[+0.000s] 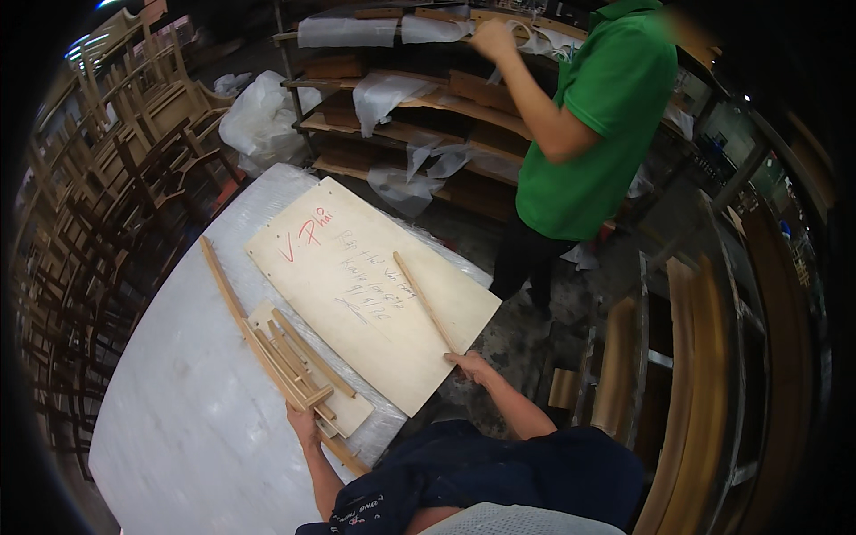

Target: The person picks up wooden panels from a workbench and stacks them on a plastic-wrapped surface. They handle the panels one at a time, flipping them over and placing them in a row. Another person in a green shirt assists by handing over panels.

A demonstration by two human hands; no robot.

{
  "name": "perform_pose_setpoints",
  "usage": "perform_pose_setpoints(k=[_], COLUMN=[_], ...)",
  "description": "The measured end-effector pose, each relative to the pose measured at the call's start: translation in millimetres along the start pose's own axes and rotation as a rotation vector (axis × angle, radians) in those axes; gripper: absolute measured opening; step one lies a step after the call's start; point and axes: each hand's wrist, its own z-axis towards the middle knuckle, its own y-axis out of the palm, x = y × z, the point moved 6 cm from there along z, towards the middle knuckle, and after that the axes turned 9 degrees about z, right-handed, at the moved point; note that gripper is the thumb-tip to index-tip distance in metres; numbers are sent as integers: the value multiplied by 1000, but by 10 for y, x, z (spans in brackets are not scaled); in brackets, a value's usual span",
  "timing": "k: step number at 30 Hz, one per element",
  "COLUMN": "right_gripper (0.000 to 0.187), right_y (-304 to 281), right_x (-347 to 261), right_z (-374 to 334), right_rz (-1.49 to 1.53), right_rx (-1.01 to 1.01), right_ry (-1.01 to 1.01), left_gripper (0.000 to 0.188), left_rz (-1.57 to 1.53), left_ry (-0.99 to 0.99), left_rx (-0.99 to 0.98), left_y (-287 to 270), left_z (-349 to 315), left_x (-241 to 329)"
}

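Beyond the desk [160, 401], which is covered in clear plastic wrap, stands a shelving rack [392, 125] stacked with wooden parts and loose plastic sheets. A person in a green shirt [597, 147] is in front of it, near the far right side of the work, one arm raised toward the upper shelf. A crumpled plastic bag [267, 120] sits by the desk's far end, wooden chair frames [120, 169] crowd the left side, and curved wooden panels [687, 357] stand in racks to the right.

On the desk, a large pale plywood board [374, 348] with red and dark handwriting takes up the right side and juts past the edge. Beside it lies a small plywood plate [357, 415] carrying several short curved strips [312, 352], with a long curved strip [234, 305] along its left side.

The thin wooden stick [424, 303] lies slantwise across the board; it is slender, slightly bowed, light brown and a little darker than the plywood. The right hand [473, 366] is pinched on its near end at the board's edge. The left hand [303, 428] touches the long strip's lower part; its fingers are partly hidden, so I cannot tell how tightly they close.
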Motion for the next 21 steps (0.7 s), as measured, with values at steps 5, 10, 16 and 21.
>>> perform_pose_setpoints(k=[5, 10, 16, 21], right_gripper=[58, 47, 44, 44], right_y=[212, 130, 57, -222], right_x=[-75, 201, 271, 22], right_z=[-112, 248, 337, 224], right_rz=[315, 350, 538, 588], right_rx=[163, 254, 214, 238], right_ry=[-73, -27, -114, -189], left_gripper=[58, 58, 52, 49], left_rz=[54, 61, -2, -35], left_ry=[-42, -48, 9, 20], left_rx=[-48, -9, -40, -6], left_y=[-68, -58, -94, 10], left_z=[18, -14, 120, -2], left_x=[63, 178, 48, 340])
